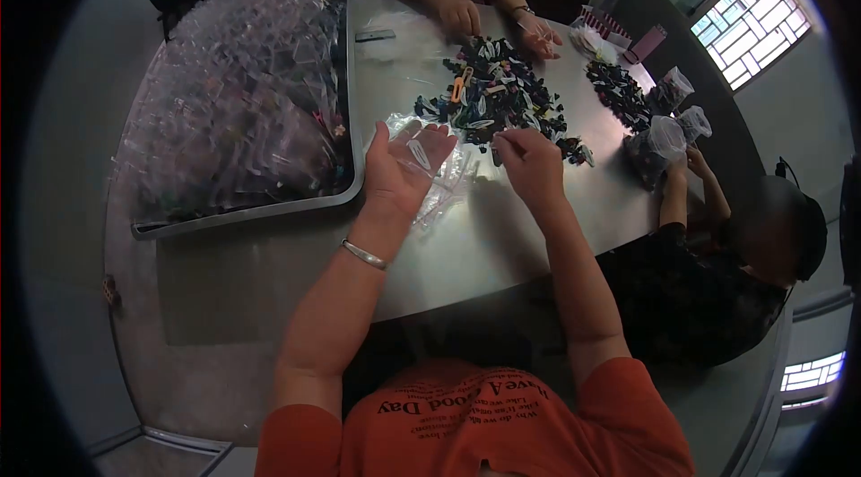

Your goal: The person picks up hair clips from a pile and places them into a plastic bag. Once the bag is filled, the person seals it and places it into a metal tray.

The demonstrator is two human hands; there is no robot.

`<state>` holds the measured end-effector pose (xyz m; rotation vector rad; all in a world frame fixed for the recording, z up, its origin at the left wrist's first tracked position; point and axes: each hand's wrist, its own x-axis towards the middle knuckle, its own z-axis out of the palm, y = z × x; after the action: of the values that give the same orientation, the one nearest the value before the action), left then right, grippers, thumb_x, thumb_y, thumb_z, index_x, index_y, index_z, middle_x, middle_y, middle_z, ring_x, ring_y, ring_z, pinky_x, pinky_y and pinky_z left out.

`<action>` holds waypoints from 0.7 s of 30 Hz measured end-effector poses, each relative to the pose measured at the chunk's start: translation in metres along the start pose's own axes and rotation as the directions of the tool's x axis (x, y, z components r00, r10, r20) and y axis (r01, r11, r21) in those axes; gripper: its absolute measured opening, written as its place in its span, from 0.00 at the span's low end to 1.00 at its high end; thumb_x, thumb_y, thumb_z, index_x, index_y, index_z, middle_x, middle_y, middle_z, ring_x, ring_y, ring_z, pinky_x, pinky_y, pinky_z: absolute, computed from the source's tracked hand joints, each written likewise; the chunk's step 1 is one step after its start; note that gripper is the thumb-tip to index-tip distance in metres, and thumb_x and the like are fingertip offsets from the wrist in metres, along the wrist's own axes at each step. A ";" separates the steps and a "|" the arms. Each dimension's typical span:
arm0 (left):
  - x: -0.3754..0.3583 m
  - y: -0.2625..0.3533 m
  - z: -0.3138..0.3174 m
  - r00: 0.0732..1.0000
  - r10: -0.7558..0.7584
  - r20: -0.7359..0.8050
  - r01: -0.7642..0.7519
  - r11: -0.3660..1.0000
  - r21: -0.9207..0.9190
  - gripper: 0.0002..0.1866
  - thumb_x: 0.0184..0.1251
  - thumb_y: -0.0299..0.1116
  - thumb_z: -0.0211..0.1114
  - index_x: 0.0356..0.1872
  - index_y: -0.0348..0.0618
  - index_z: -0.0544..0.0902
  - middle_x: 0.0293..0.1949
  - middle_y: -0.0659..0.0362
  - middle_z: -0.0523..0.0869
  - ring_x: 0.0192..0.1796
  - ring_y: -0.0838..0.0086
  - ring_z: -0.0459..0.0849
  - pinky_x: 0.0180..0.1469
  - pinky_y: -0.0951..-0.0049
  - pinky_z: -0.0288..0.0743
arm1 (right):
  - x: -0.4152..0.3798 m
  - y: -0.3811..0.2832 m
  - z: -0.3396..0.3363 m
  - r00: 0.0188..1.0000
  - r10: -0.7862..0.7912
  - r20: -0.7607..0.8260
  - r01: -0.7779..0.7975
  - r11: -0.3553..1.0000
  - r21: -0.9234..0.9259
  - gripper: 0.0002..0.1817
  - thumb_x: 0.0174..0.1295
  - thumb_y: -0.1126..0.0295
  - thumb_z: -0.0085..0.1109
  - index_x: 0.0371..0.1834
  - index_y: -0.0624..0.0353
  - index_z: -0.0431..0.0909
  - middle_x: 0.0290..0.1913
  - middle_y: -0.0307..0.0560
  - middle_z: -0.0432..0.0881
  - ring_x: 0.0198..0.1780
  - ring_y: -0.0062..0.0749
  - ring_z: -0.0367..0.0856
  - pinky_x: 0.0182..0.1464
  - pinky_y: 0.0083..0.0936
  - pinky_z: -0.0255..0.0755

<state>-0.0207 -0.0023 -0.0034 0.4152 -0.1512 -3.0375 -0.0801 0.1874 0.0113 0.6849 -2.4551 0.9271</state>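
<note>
My left hand [404, 174] is turned palm up, cradling a white snap hair clip [418, 154] across the palm and fingers. At the near edge of the pile, my right hand [535, 168] is closed in a pinch; whatever its fingertips hold is too small to make out. The heap of mostly black hair clips [516, 100] lies just beyond both hands, with an orange clip [458, 88] on it. Under and beside my left hand are clear plastic bags [448, 186] on the metal table [466, 257].
A grey-rimmed tray [352, 73] heaped with clear-packed items [242, 91] stands at the left. Across the table a person's hands [460, 15] work at the pile. At the right, another person sits near filled plastic bags [659, 150] and a second dark heap [619, 96].
</note>
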 end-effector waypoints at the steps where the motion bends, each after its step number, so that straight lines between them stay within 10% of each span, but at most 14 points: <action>1: 0.000 0.000 -0.001 1.000 -0.008 0.010 0.008 1.000 0.003 0.30 0.73 0.53 0.40 0.45 0.28 0.71 0.42 0.41 0.78 0.49 0.52 0.78 0.60 0.52 0.73 | -0.003 -0.011 -0.010 0.994 0.103 0.029 -0.106 0.981 0.163 0.06 0.57 0.71 0.64 0.35 0.60 0.83 0.28 0.42 0.83 0.27 0.23 0.79 0.31 0.21 0.72; 4: 0.001 -0.001 -0.001 1.000 -0.008 0.010 0.008 1.000 -0.014 0.30 0.74 0.54 0.40 0.44 0.29 0.71 0.42 0.41 0.78 0.49 0.51 0.78 0.59 0.52 0.73 | -0.014 -0.042 -0.041 0.960 0.244 0.138 -0.281 0.839 0.466 0.05 0.57 0.74 0.64 0.34 0.64 0.82 0.26 0.38 0.82 0.26 0.13 0.74 0.29 0.13 0.68; 12: -0.009 -0.008 0.007 0.999 -0.034 -0.017 0.035 0.994 0.105 0.32 0.73 0.55 0.38 0.48 0.29 0.71 0.44 0.42 0.78 0.50 0.51 0.77 0.59 0.54 0.71 | -0.023 -0.075 -0.039 0.928 -0.373 -0.013 0.367 0.905 0.213 0.06 0.46 0.78 0.70 0.28 0.58 0.83 0.28 0.40 0.80 0.23 0.25 0.78 0.23 0.22 0.72; 16: -0.006 -0.011 0.000 0.996 -0.081 0.033 0.074 0.984 0.163 0.34 0.73 0.58 0.34 0.49 0.30 0.70 0.46 0.38 0.77 0.50 0.47 0.77 0.59 0.46 0.68 | -0.013 -0.074 -0.017 0.866 -0.500 0.015 0.497 0.856 -0.143 0.08 0.43 0.75 0.67 0.28 0.50 0.83 0.25 0.38 0.74 0.24 0.29 0.76 0.23 0.25 0.71; 21: -0.002 -0.007 -0.006 0.988 -0.122 0.093 0.107 0.982 0.155 0.34 0.74 0.56 0.34 0.52 0.28 0.67 0.46 0.38 0.77 0.53 0.46 0.75 0.60 0.43 0.66 | -0.013 -0.079 -0.010 0.897 -0.436 -0.069 0.427 0.897 -0.113 0.08 0.41 0.75 0.70 0.25 0.53 0.83 0.25 0.38 0.75 0.21 0.27 0.75 0.22 0.23 0.69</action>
<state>-0.0179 0.0048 -0.0093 0.2871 -0.3767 -3.1741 -0.0225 0.1465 0.0493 1.0721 -2.1191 0.6441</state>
